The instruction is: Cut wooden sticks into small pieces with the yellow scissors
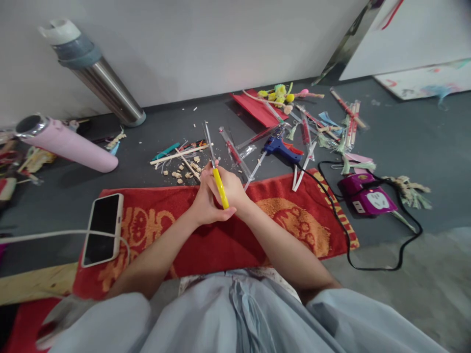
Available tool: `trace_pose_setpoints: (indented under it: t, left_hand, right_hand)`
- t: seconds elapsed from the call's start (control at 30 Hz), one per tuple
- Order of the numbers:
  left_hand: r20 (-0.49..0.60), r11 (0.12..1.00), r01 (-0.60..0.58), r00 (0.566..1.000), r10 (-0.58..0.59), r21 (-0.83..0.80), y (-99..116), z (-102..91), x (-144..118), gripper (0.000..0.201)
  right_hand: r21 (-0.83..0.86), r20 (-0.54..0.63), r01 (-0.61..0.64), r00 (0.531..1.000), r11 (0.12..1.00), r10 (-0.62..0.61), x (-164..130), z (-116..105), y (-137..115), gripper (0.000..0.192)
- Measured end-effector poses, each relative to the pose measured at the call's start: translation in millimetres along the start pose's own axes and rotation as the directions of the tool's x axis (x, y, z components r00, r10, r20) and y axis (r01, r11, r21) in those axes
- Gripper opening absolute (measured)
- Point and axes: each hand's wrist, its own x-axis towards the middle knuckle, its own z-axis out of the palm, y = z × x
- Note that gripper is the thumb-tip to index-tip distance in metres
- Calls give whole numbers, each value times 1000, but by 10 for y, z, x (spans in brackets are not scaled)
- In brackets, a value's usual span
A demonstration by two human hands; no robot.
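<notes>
Fingers of both hands closed round a yellow-handled tool [220, 186] over the red towel's [154, 220] far edge

Left hand [206, 203] and right hand [230, 189] touch; a phone [102, 228] lies on the towel's left end, a blue glue gun [281, 147] just past its far edge, wood bits [182, 171] beside

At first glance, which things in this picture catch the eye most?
In the centre, the left hand and right hand meet around a yellow-handled tool above a red towel. A blue glue gun lies just behind; a phone rests on the towel's left end.
</notes>
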Motion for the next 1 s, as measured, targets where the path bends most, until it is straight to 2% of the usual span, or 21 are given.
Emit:
trace_pose_setpoints:
  t: [0.23, 0.6, 0.8, 1.0]
  left_hand:
    - [14, 1000, -11, 1000, 11, -28, 21, 6, 6, 114]
    - [24, 999, -11, 1000, 12, -37, 16, 1, 3, 110]
    - [26, 994, 15, 1000, -12, -108, 27, 2, 7, 119]
    - [27, 997, -7, 1000, 9, -80, 30, -8, 8, 118]
  right_hand:
    - [28, 7, -14, 1000, 1000, 13, -8, -16, -6, 33]
    - [52, 4, -28, 1000, 998, 28, -8, -8, -1, 32]
    - [43, 14, -34, 999, 998, 34, 0, -8, 5, 34]
    - [62, 8, -30, 1000, 998, 30, 0, -8, 12, 34]
